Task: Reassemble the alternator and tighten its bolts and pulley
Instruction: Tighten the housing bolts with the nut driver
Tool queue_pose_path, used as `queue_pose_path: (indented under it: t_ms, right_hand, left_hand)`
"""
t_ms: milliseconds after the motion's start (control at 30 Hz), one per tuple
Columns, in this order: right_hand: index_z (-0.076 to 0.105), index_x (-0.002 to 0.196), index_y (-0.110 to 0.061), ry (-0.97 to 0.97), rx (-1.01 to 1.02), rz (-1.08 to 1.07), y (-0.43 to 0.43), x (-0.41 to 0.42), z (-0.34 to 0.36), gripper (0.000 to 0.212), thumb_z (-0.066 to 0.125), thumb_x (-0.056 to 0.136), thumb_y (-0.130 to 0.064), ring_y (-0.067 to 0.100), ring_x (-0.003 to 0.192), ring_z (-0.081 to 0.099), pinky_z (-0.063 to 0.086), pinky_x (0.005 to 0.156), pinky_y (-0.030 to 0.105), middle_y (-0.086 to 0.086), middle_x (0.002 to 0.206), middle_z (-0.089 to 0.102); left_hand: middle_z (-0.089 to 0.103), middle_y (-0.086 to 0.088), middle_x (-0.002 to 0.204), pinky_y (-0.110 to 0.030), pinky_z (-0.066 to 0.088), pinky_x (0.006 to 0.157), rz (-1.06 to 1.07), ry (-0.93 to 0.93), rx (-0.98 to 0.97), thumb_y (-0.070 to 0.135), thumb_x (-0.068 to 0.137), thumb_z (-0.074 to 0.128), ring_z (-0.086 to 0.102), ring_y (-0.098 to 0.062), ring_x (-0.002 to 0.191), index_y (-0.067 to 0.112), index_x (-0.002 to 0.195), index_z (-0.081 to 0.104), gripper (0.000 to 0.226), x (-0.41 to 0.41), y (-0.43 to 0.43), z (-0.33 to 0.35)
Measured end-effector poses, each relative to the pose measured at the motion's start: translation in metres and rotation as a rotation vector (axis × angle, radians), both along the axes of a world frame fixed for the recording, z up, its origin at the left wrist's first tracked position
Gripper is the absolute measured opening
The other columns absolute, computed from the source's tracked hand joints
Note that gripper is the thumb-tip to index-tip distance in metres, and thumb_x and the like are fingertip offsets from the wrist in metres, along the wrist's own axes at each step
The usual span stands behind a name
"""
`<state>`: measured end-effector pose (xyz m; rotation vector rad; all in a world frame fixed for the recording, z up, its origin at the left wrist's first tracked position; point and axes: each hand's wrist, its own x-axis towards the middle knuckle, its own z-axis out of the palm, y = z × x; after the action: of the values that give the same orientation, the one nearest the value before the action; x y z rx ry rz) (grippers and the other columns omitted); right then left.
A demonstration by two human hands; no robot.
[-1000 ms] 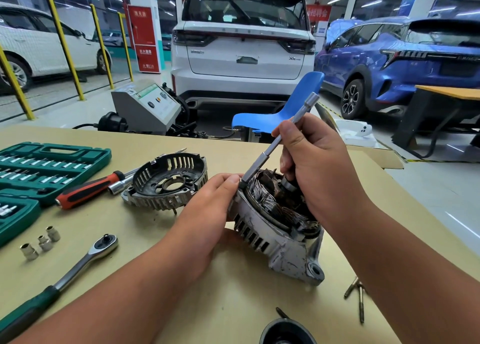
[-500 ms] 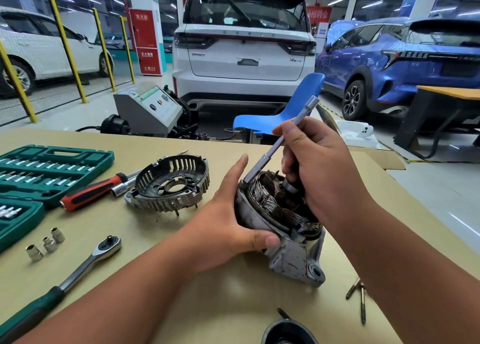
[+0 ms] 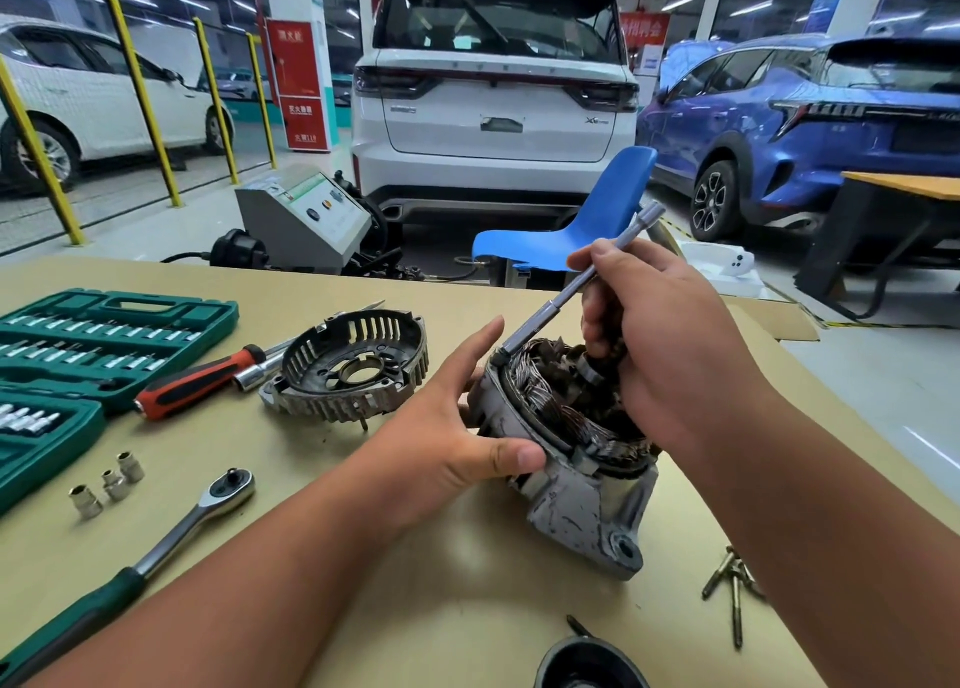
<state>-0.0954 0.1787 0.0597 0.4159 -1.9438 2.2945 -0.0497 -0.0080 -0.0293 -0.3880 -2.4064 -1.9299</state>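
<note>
Alternator (image 3: 576,495) tilted, open end up-right, extension bar (image 3: 545,313) slanting up-right

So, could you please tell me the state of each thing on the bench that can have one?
Alternator housing, open, windings exposed, tilted.
End cover, off, lying beside it.
Socket case, open.
Ratchet, lying unused.
Extension bar, tip at the housing rim.
Left hand, holds the housing.
Right hand, grips the extension bar.

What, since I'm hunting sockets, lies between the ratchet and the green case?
Three loose sockets stand between the ratchet and green case, in the head view.
</note>
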Motion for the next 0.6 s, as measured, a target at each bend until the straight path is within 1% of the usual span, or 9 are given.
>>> queue_pose_path:
  t_ms: [33,133,200,300,367,400,500,533,600]
  right_hand:
    - [0.073,0.090,-0.018,-0.007,-0.002,-0.009,0.000,0.000,0.000,0.027,0.053,0.108,-0.024,0.011,0.051,0.047,0.039,0.045,0.021,-0.002,0.062,0.055]
    - [0.072,0.092,-0.018,-0.032,-0.019,-0.040,0.000,-0.001,0.001,0.026,0.052,0.108,-0.022,0.012,0.052,0.048,0.039,0.047,0.023,-0.003,0.061,0.055]
    - [0.072,0.095,-0.017,-0.047,-0.039,-0.065,0.001,-0.003,0.002,0.024,0.052,0.108,-0.020,0.013,0.053,0.048,0.040,0.048,0.025,-0.003,0.061,0.055]
    - [0.071,0.095,-0.018,-0.060,-0.076,-0.086,0.002,-0.003,0.003,0.023,0.053,0.108,-0.021,0.015,0.054,0.048,0.040,0.049,0.026,-0.003,0.060,0.054]
    - [0.071,0.093,-0.020,-0.057,-0.084,-0.093,0.001,-0.003,0.002,0.023,0.053,0.108,-0.022,0.014,0.055,0.049,0.040,0.049,0.026,-0.003,0.061,0.054]
    - [0.071,0.093,-0.020,-0.054,-0.084,-0.098,0.001,-0.003,0.001,0.023,0.053,0.108,-0.022,0.014,0.056,0.050,0.041,0.049,0.026,-0.003,0.061,0.054]
    - [0.071,0.095,-0.018,-0.035,-0.102,-0.103,0.000,-0.003,-0.001,0.022,0.053,0.108,-0.022,0.014,0.057,0.050,0.043,0.051,0.026,-0.003,0.062,0.054]
    - [0.070,0.096,-0.017,-0.030,-0.115,-0.104,-0.001,-0.003,-0.001,0.022,0.053,0.109,-0.022,0.015,0.057,0.050,0.044,0.052,0.026,-0.003,0.062,0.053]
    - [0.070,0.096,-0.016,-0.022,-0.137,-0.111,-0.002,-0.002,-0.001,0.022,0.052,0.109,-0.020,0.014,0.056,0.049,0.045,0.052,0.026,-0.002,0.060,0.052]
  left_hand:
    - [0.054,0.018,0.143,-0.015,0.054,0.098,0.008,-0.012,0.020,0.065,0.046,0.101,0.061,0.011,0.123,0.073,0.145,0.037,0.119,0.000,-0.001,0.000]
    - [0.066,0.011,0.134,-0.048,0.062,0.097,0.096,-0.055,0.109,0.061,0.046,0.102,0.074,-0.019,0.113,0.067,0.145,0.044,0.115,-0.003,-0.004,-0.001]
    - [0.070,0.016,0.128,-0.059,0.060,0.096,0.138,-0.064,0.146,0.057,0.052,0.099,0.076,-0.022,0.108,0.059,0.148,0.047,0.109,-0.004,-0.004,0.000]
    - [0.072,0.008,0.130,-0.064,0.057,0.098,0.136,-0.090,0.156,0.051,0.061,0.093,0.074,-0.029,0.111,0.047,0.148,0.052,0.097,-0.005,-0.002,0.001]
    - [0.068,0.009,0.137,-0.059,0.056,0.103,0.075,-0.092,0.106,0.049,0.071,0.088,0.072,-0.024,0.118,0.045,0.152,0.047,0.091,-0.005,-0.003,0.002]
    - [0.065,0.012,0.142,-0.051,0.055,0.107,0.031,-0.087,0.073,0.053,0.071,0.089,0.069,-0.016,0.123,0.046,0.155,0.042,0.097,-0.004,-0.004,0.002]
    - [0.047,0.026,0.156,-0.020,0.040,0.117,-0.043,-0.041,-0.086,0.084,0.047,0.087,0.048,0.011,0.138,0.053,0.164,0.014,0.141,0.004,0.002,0.004]
    - [0.040,0.028,0.159,-0.013,0.033,0.118,-0.028,-0.006,-0.150,0.086,0.045,0.085,0.040,0.014,0.142,0.055,0.164,0.005,0.147,0.006,0.008,0.004]
    - [0.029,0.026,0.163,-0.012,0.025,0.119,0.046,0.054,-0.234,0.083,0.046,0.084,0.031,0.011,0.148,0.058,0.161,-0.007,0.149,0.008,0.021,0.001]
